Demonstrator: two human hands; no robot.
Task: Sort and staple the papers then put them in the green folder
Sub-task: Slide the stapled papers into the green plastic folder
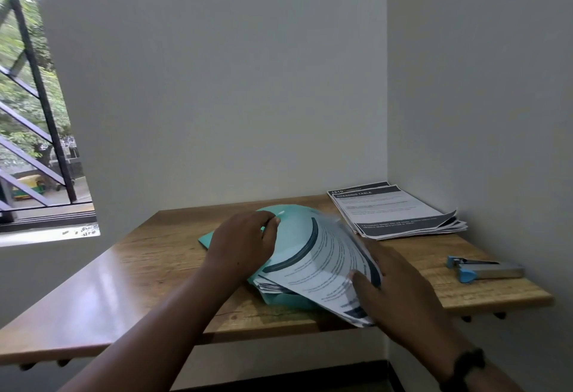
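Green folder (288, 236) bent up under my left hand (245, 242); my right hand (390, 292) grips 1 paper bundle (328, 267).

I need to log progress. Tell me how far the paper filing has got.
Done, by the look of it: some printed sheets already lie inside the green folder. In hand: the left hand lifts the folder's cover while the right hand slides in a set of papers. Left: another stack of papers waits at the back of the table, with the stapler lying nearby.
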